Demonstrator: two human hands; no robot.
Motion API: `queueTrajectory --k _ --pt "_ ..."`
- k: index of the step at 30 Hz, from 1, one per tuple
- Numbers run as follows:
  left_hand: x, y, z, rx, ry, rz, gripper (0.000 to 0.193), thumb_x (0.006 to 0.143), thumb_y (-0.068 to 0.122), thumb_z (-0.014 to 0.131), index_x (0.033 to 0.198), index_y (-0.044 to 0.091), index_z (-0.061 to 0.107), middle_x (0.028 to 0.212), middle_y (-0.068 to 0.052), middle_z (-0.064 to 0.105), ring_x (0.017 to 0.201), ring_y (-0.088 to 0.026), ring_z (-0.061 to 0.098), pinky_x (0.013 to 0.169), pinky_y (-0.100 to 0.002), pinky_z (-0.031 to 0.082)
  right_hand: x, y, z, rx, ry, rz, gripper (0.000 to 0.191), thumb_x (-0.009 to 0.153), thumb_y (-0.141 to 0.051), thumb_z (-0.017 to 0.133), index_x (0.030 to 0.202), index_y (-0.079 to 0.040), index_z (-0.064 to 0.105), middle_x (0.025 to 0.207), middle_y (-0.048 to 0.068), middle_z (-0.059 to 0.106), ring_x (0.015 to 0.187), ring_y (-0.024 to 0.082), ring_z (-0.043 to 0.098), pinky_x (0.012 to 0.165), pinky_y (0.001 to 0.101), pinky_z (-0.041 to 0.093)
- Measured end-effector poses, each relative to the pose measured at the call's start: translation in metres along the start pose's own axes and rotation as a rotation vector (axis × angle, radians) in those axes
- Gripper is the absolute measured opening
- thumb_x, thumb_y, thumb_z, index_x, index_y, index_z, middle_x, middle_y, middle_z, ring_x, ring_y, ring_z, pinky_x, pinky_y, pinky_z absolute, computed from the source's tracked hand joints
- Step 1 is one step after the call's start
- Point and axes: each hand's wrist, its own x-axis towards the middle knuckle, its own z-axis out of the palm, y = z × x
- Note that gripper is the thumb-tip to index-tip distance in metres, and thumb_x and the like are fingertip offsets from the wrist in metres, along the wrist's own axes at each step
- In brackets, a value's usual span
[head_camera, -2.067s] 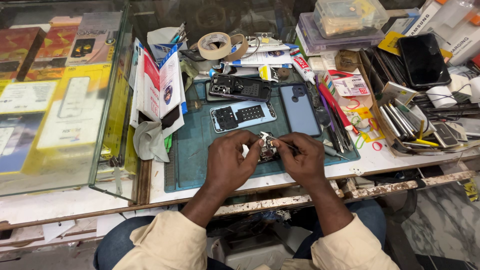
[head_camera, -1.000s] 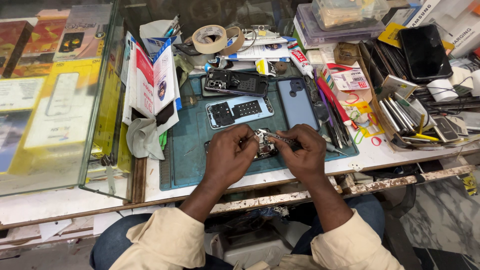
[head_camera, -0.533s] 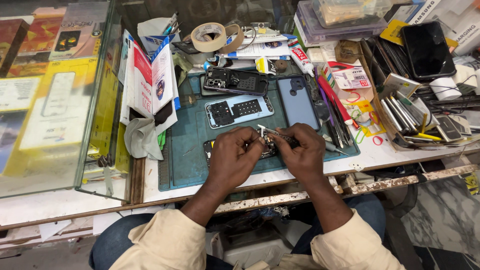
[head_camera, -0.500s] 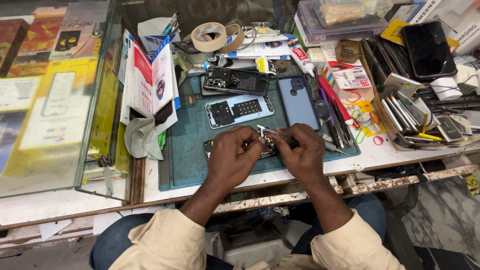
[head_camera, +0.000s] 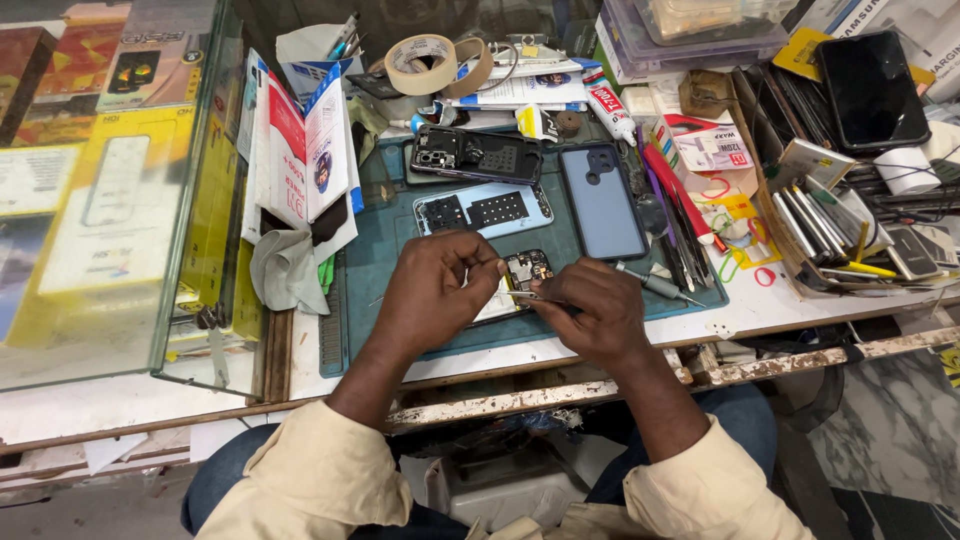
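1. The teal work mat (head_camera: 400, 320) lay flat under both hands, likely to keep small parts from sliding off the bench; its bare near strip sat just below the knuckles.
2. A blue phone back cover (head_camera: 602, 200) rested face down just beyond the right fingers, set aside within easy reach, it seemed.
3. Two opened phone frames, one dark (head_camera: 475, 155) and one pale blue (head_camera: 483, 208), lay beyond the left fingers, one behind the other.
4. The left hand (head_camera: 432, 292) curled closed over the edge of a small phone circuit board (head_camera: 524, 270), pinning it to the mat so it would not shift, I judged.
5. The right hand (head_camera: 590, 312) pinched a thin metal tool, apparently tweezers (head_camera: 522, 295), fingers shut tight on it, the tip pointing left onto the board between the two sets of fingertips.
6. A screwdriver (head_camera: 650, 284) lay on the mat just right of the right fingers, parked close at hand.
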Motion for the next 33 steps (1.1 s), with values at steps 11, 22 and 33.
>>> queueTrajectory --k 11,22,33 --pt "-0.013 0.015 -0.007 0.135 0.057 0.302 0.007 0.088 0.014 0.075 0.086 0.007 0.075 0.074 -0.002 0.069 0.059 -0.008 0.061 0.048 -0.026 0.043 -0.004 -0.002 0.003 0.031 0.114 0.141 0.017 0.082 -0.006 0.086 0.09 -0.003 0.072 0.073 0.006 0.066 0.06 0.013 0.061 0.054 0.028 0.044" --pt "-0.009 0.007 0.009 0.005 0.041 -0.024 0.012 0.088 0.019 0.077 0.094 0.009 0.08 0.076 0.002 0.073 0.046 -0.004 0.038 0.041 -0.026 0.029 -0.013 0.007 0.002 0.273 0.102 0.175 0.017 0.086 -0.005 0.084 0.092 0.0 0.069 0.078 0.006 0.07 0.067 0.007 0.064 0.057 0.0236 0.047" --pt "-0.014 -0.006 -0.006 -0.131 0.009 0.059 0.015 0.098 0.019 0.072 0.103 0.007 0.079 0.085 -0.002 0.072 0.067 -0.003 0.054 0.057 -0.023 0.043 -0.013 0.009 0.001 0.224 -0.002 0.205 0.018 0.084 -0.011 0.085 0.089 -0.001 0.07 0.074 0.006 0.07 0.06 0.008 0.064 0.053 0.025 0.046"
